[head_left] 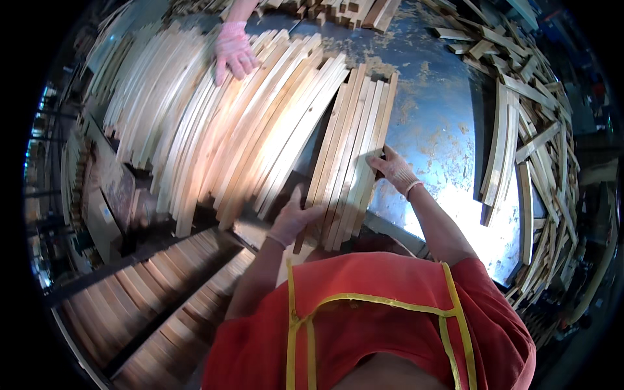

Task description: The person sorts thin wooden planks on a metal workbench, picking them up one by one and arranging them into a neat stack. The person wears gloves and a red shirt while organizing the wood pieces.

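bundle of strips (356, 140): here it lies, several pale lengths side by side on the worn metal table (432, 123), right between the two hands, far ends uneven.
left hand (292, 220): thumb spread wide from the fingers, up against the bundle's near left side.
right hand (395, 170): at the outer right edge, fingers bent to the wood; whether they truly clamp it, i can't tell.
slip risk: no tie shows around these lengths, so lopsided pressure could fan them out or ride one over its neighbour.
wide row (260, 123): close on the left, and a leftward swing could snag it and knock pieces askew.
co-worker's hand (234, 53): on that row's far part; a shove from there could shift strips rightward.
dark wedge: tight at the far end, widening nearer the body, so little leeway leftward.
right side: metal surface stretches toward the loose pile (539, 140), the roomier way.
near ends: close to the red apron (377, 276); a hard backward pull could jab it.
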Action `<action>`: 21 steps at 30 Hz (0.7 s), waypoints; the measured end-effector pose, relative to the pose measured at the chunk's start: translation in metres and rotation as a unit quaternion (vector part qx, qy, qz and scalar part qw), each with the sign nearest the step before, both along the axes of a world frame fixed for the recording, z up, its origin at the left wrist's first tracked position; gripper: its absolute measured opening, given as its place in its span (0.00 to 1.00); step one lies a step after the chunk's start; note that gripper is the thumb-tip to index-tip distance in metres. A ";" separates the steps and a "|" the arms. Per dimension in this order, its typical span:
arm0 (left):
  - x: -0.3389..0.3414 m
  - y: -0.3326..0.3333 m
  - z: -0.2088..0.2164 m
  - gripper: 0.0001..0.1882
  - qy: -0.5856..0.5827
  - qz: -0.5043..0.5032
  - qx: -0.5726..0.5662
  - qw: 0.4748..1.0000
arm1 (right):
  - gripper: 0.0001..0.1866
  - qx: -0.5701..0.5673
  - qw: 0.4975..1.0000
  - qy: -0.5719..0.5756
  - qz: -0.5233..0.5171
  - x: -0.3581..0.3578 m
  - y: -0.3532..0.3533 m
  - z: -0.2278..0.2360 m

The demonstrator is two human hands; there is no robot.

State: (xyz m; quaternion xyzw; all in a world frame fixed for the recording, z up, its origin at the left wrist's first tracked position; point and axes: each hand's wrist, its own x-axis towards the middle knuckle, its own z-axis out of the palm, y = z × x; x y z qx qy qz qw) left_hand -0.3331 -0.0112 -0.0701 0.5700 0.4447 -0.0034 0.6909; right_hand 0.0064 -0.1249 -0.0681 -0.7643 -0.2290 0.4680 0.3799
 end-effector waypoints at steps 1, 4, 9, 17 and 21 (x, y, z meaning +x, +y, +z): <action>0.024 -0.005 0.011 0.59 0.021 -0.013 0.018 1.000 | 0.40 0.019 0.999 0.024 -0.015 0.007 -0.003 -0.010; 0.048 -0.001 0.050 0.62 0.093 -0.061 0.097 0.989 | 0.40 0.047 0.996 0.069 -0.029 0.020 -0.009 -0.008; 0.033 0.021 0.125 0.54 0.138 -0.064 0.167 0.974 | 0.52 -0.017 0.997 -0.020 0.067 0.006 0.002 0.007; -0.020 0.097 0.072 0.55 0.319 -0.157 0.667 0.654 | 0.67 -0.154 0.974 -0.105 0.132 0.005 0.039 0.042; 0.036 0.095 0.115 0.54 0.459 -0.243 0.508 0.687 | 0.64 -0.098 0.986 -0.108 0.086 0.008 0.027 0.008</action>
